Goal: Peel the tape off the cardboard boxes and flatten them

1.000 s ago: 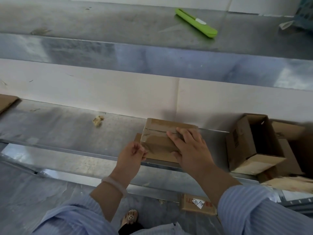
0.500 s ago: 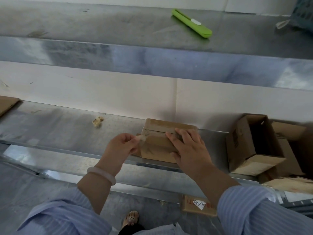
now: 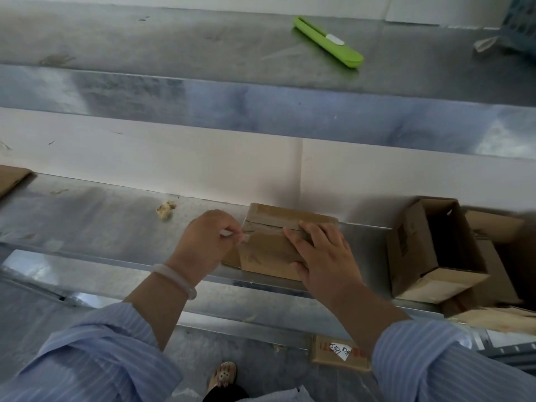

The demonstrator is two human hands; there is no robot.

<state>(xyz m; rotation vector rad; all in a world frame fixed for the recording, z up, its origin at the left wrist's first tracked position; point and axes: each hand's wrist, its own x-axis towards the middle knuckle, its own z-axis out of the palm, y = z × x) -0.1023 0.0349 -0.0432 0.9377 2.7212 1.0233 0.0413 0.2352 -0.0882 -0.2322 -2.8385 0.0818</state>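
A small closed cardboard box (image 3: pixel 269 248) sealed with clear tape stands on the lower steel shelf (image 3: pixel 95 221) near its front edge. My right hand (image 3: pixel 322 256) lies flat across the box's right half, fingers spread over the top seam. At the box's left edge, my left hand (image 3: pixel 208 242) pinches the loose end of the tape (image 3: pixel 245 237) between thumb and fingertips. The strip runs from the pinch along the seam.
An opened cardboard box (image 3: pixel 435 250) lies on its side to the right, more cardboard behind it. A crumpled tape ball (image 3: pixel 166 209) sits on the shelf at left. A green utility knife (image 3: pixel 327 42) rests on the upper shelf. A labelled box (image 3: pixel 339 353) lies on the floor.
My left hand rose from the box's lower left corner to its upper left edge, pulling the tape end leftward. My right hand stayed pressed on the box.
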